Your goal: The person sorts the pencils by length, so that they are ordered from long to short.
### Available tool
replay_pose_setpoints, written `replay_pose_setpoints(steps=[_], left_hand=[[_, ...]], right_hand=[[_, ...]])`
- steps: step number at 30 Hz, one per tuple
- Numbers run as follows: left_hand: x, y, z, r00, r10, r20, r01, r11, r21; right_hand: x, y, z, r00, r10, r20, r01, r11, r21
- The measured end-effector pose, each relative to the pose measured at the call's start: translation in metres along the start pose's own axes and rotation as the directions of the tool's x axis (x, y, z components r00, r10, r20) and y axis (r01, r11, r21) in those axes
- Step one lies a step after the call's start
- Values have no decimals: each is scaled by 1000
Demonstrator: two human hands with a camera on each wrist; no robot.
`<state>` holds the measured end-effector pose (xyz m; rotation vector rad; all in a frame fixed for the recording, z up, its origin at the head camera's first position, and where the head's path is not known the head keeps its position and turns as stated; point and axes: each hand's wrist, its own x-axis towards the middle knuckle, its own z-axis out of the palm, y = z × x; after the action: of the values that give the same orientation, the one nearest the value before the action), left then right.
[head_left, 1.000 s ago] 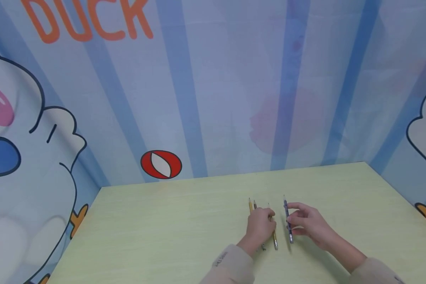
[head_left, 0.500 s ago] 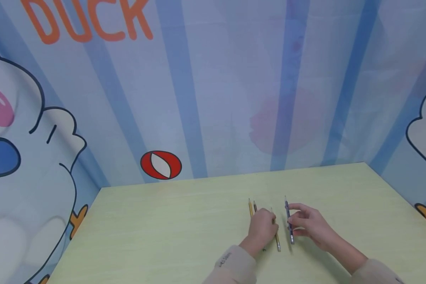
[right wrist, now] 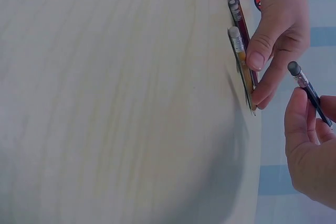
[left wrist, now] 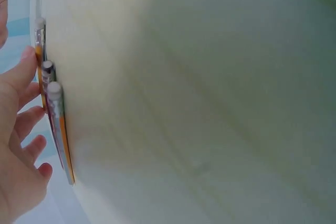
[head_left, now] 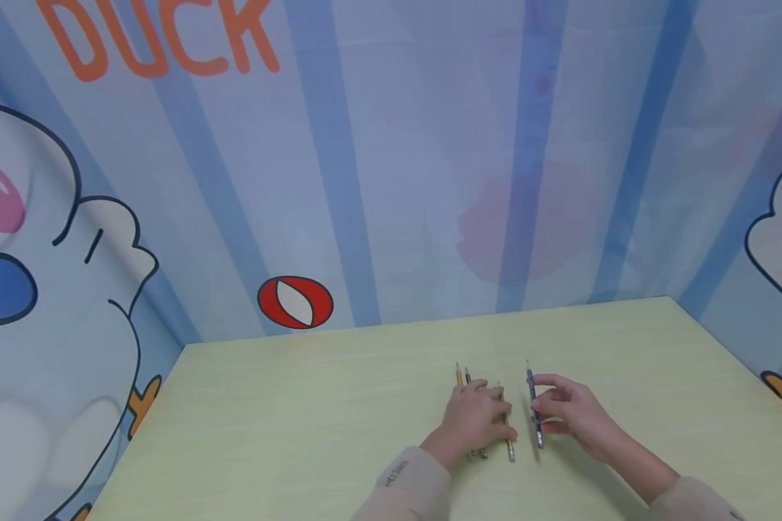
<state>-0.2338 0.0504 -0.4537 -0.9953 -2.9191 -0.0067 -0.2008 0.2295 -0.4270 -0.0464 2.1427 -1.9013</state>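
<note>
My right hand (head_left: 570,414) pinches a dark blue pencil (head_left: 534,409) with a pale eraser end. It is held just above the tabletop, tip pointing away from me. Left of it, my left hand (head_left: 478,418) spreads loosely over three pencils lying on the table. Its thumb touches the rightmost one, a yellow pencil (head_left: 510,450). Under the fingers lie a dark pencil (head_left: 468,375) and another yellow pencil (head_left: 459,375), side by side and partly hidden. In the left wrist view, eraser ends (left wrist: 54,90) of the three show beside the fingers.
The pale green-yellow table (head_left: 313,420) spans the front. A blue striped cloth backdrop (head_left: 417,181) with cartoon figures stands along its back edge and both sides.
The left hand slid the right-hand yellow pencil slightly rightward, then loosened and spread its fingers toward the left. The right hand drifted slightly right, still pinching the dark blue pencil.
</note>
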Motion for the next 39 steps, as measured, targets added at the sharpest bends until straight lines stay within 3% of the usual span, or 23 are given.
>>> replay_pose_setpoints(steps=[7,17,39], left_hand=[[-2,-6,-2,999,-11,45,10,1000,14],[-8,-16,-4,997,-67,32,69,995,-71],[-15,-21,-3,998,-61,5,61,994,-90]], right_hand=[[0,1,-1,1000,1,-8,-1,1000,-7],[1,1,1,1000,7,-25,-8,1000,-10],[2,3,2,1000,9,-24,-10,1000,-13]])
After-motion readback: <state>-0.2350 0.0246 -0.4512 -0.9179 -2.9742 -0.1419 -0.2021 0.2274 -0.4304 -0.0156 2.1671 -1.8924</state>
